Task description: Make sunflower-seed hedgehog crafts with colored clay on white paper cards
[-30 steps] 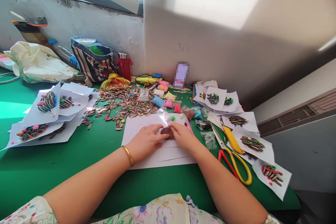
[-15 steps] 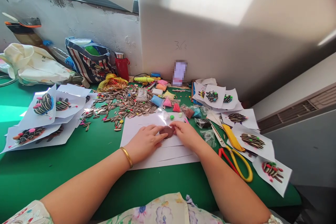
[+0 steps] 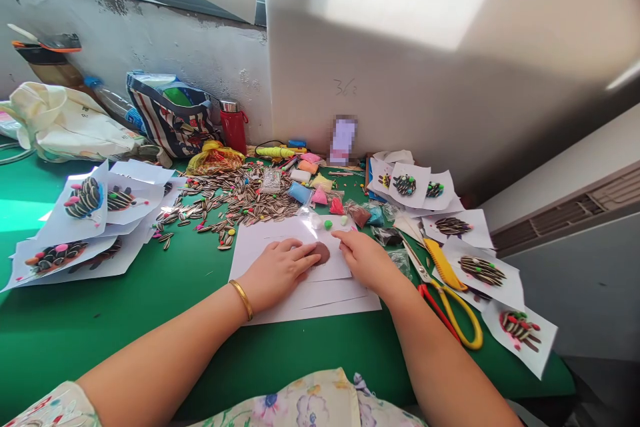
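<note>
A flat brown clay disc lies on white paper in the middle of the table. My left hand rests palm down on the sheet, fingers stretched out, their tips touching the disc's left side. Just right of the disc is my right hand, apart from it, with the index finger extended and the other fingers partly bent; I see nothing held in it. Beyond the fingers sit a small green clay ball and a pale one.
Sunflower seeds are spread behind the paper, beside bagged coloured clay. Seed-and-clay pictures lie left and right. Yellow-handled scissors and a yellow cutter lie near my right forearm. A red flask stands behind.
My right hand has come off the disc's right edge and shifted slightly right, uncovering more of the disc. My left hand has stayed almost in place.
</note>
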Demonstrator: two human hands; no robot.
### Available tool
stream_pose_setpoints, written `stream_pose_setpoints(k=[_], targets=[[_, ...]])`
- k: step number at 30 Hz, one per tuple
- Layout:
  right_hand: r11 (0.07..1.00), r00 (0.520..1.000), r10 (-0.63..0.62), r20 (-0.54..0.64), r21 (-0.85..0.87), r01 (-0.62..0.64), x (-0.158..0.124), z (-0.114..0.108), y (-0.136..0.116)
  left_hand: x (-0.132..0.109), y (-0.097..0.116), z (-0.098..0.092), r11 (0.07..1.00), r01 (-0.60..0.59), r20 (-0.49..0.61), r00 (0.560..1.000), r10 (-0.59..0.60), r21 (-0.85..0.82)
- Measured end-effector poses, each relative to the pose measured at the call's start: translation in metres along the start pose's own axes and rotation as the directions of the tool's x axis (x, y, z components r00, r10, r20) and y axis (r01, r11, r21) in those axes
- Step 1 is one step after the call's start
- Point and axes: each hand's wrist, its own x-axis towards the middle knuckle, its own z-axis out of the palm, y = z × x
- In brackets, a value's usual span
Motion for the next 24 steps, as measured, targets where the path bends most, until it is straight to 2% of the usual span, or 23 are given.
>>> stream_pose_setpoints(k=[4,10,16,24], targets=[[0.996,0.997,-0.071,-0.003,-0.049,0.071,-0.014,0.001,0.000,0.000,0.001,-0.001,1.000,-0.001,-0.006,1.000,0.001,-0.005],[0.970,0.986,-0.154,0.071,-0.181,0.164,-0.021,0.012,-0.006,0.000,0.000,0.003,1.000,0.012,-0.013,1.000,-0.011,0.010],[0.947,0.986,-0.117,0.118,-0.285,0.146,-0.017,0.018,-0.009,0.000,0.000,0.004,0.999,0.015,-0.015,1.000,-0.014,0.040],[0.965,0.990,-0.127,0.055,-0.226,0.136,-0.013,0.023,-0.011,0.000,0.000,0.003,0.999,0.032,-0.027,0.999,-0.031,0.018]])
